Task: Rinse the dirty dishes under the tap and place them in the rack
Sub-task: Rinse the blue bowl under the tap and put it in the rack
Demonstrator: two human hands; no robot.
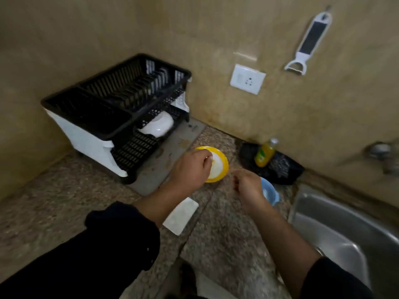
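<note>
Yellow around the rim and white in the middle, the plate [219, 167] sits on the speckled counter [64, 201] between the rack [116, 108] and the sink [345, 223]. A pale orange smear shows near its centre, so it looks unrinsed. Just to its right lies a small blue bowl [269, 192], also on the counter and partly hidden.

One white bowl [156, 126] lies on the rack's lower tier, and the upper tier shows only its black slats. I judge the job barely begun: at least two dishes are left to carry to the tap [382, 154], rinse and rack.

The left hand [190, 169] lies over the plate's left side with its fingers curled down onto it, but the blur hides whether they have a real grip. The right hand [248, 188] hovers over the blue bowl, fingers loosely curled, with nothing plainly in it.

The plate looks light and shallow — plastic, I would guess — and easy to lift by its rim with one hand. The sink is close on the right.
</note>
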